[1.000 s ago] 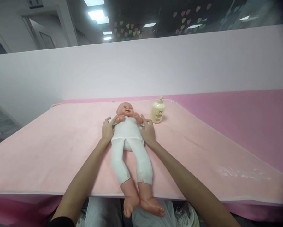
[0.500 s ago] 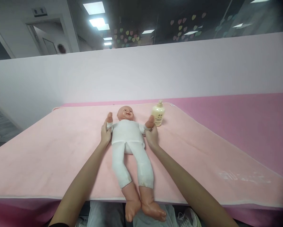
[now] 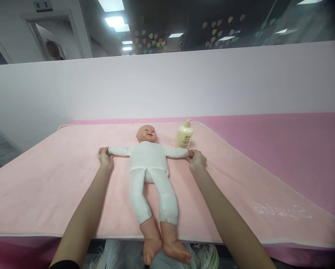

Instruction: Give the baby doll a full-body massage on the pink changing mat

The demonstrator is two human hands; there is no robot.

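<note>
A baby doll (image 3: 148,160) with a white cloth body lies on its back, head away from me and feet over the near edge. Its arms stretch straight out to both sides. My left hand (image 3: 105,157) is closed around the doll's hand on the left. On the other side, my right hand (image 3: 197,160) grips the doll's other hand, whose skin-coloured part shows at my fingers. Just beyond my right hand stands a pale yellow pump bottle (image 3: 184,135), upright and apart from it.
A pink towel (image 3: 58,179) covers the surface beneath the doll. A white wall panel (image 3: 167,86) rises behind it, with dark glass bearing heart stickers above. Pink surface (image 3: 296,149) extends to the right. A person (image 3: 53,50) shows in the doorway at upper left.
Both my hands have moved outward, drawing the doll's arms from bent beside its body to stretched wide. The bottle stays in place.
</note>
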